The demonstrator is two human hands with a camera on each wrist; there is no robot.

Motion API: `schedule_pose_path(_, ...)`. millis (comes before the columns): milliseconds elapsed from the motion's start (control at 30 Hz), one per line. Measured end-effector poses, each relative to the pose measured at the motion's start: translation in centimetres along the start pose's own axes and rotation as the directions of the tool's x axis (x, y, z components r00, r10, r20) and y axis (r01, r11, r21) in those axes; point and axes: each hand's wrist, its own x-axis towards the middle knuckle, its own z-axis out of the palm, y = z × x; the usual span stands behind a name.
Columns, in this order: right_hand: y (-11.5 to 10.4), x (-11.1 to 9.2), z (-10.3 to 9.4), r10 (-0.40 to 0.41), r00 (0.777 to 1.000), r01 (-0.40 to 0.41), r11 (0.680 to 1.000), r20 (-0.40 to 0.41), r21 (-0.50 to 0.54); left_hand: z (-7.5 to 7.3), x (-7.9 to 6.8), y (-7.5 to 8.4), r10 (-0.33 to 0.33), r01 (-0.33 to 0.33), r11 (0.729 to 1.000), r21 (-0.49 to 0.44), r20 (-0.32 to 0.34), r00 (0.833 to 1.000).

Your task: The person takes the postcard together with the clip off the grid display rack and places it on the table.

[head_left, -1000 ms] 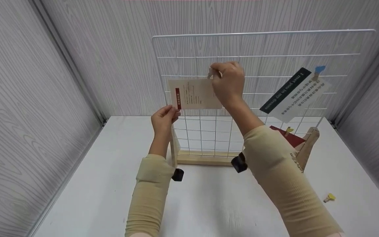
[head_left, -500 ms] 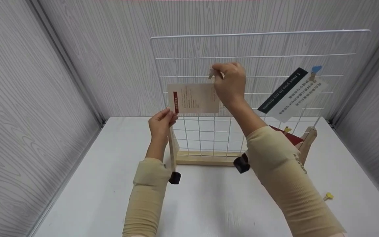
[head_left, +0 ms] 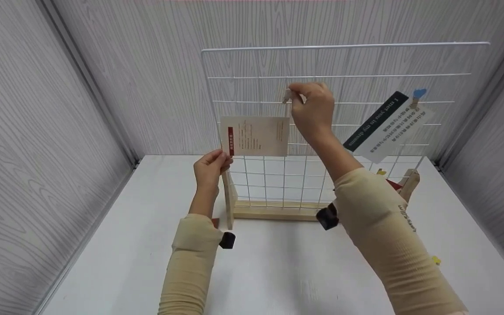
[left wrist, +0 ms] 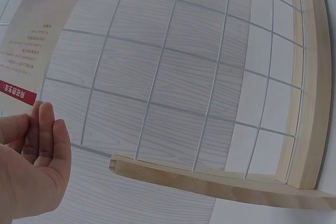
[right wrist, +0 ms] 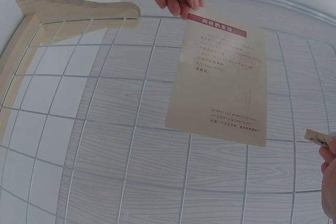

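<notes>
My left hand (head_left: pixel 210 168) pinches the lower left corner of a cream card (head_left: pixel 256 136) with a red title strip and printed lines. The card stands in front of a white wire grid rack (head_left: pixel 344 45). Higher and to its right, my right hand (head_left: pixel 313 107) holds a small wooden clothespin (right wrist: pixel 316 137) between thumb and fingers, apart from the card. In the left wrist view, my left hand (left wrist: pixel 37 161) has its fingertips at the red strip. Most of my right hand falls outside the right wrist view.
A black-and-white card (head_left: pixel 379 120) hangs tilted on the grid from a blue-topped clothespin (head_left: pixel 419 93). Lower right is a red piece (head_left: pixel 394 184) near a yellow-topped clip (head_left: pixel 381 172), partly behind my sleeve. Another yellow-topped clip (head_left: pixel 436 260) lies on the white table (head_left: pixel 278 271).
My left hand and the card have moved down and slightly left. My right hand has shifted right with the clothespin, so a gap now shows between it and the card.
</notes>
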Motion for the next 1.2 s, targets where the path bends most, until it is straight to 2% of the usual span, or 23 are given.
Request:
schedule_pose_path(600, 0.3, -0.1, -1.6, 0.06, 0.998, -0.06, 0.998, 0.03, 0.011, -0.8, -0.2, 0.0, -0.012, 0.011, 0.999, 0.035, 0.021, 1.0)
schedule_pose_path(967, 0.7, -0.9, -2.2, 0.013, 1.0, -0.013, 0.999, 0.008, 0.036, -1.1, -0.5, -0.4, -0.053, 0.052, 0.998, 0.024, 0.02, 0.998)
schedule_pose_path(1067, 0.7, -1.1, -2.3, 0.019, 1.0, -0.02, 0.999, 0.019, 0.05, -1.1, -0.3, -1.0, -0.051, 0.05, 0.998, 0.036, 0.012, 0.999)
schedule_pose_path(1133, 0.7, -1.2, -2.4, 0.03, 0.999, -0.032, 0.998, 0.03, 0.062, -1.3, -0.4, -1.2, -0.04, 0.04, 0.999, 0.005, 0.038, 0.999)
schedule_pose_path(1167, 0.7, -1.2, -2.5, 0.037, 0.999, -0.04, 0.997, 0.038, 0.068, -2.0, 1.1, -3.1, -0.02, 0.023, 0.999, -0.035, 0.064, 0.998)
schedule_pose_path(1200, 0.7, -1.3, -2.5, 0.043, 0.998, -0.046, 0.996, 0.046, 0.074, -2.1, 1.2, -3.3, -0.018, 0.021, 0.999, -0.039, 0.068, 0.997)
